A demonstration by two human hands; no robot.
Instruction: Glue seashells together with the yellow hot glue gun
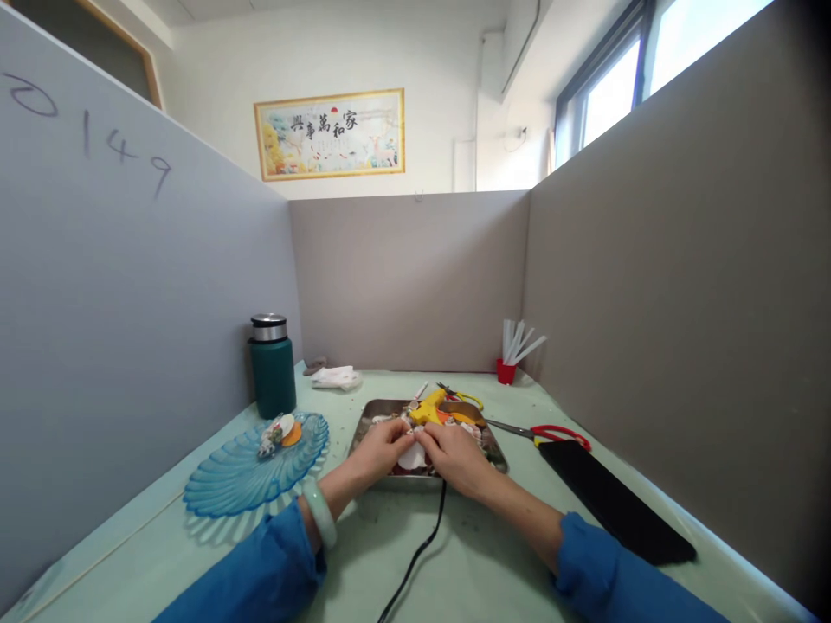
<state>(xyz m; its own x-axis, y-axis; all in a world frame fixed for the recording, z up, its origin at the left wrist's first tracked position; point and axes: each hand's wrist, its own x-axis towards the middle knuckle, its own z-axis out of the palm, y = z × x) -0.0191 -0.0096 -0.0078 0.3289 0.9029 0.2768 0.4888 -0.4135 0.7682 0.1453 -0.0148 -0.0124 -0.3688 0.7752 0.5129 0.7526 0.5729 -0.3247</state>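
Note:
Both hands meet over a metal tray (363,424) filled with shells and small bits. My left hand (380,450) and my right hand (454,457) pinch a white shell (411,459) between their fingertips, just above the tray's near side. A yellow glue gun (427,407) lies in the tray behind the hands, and its black cord (421,545) runs toward me across the table. I wear blue sleeves and a pale green bangle (320,512) on the left wrist.
A blue fan-shaped glass dish (247,476) with a few shells lies left. A green flask (272,366) stands by the left partition. Red-handled scissors (549,431) and a black flat object (614,500) lie right. A red cup of white sticks (506,370) stands at the back.

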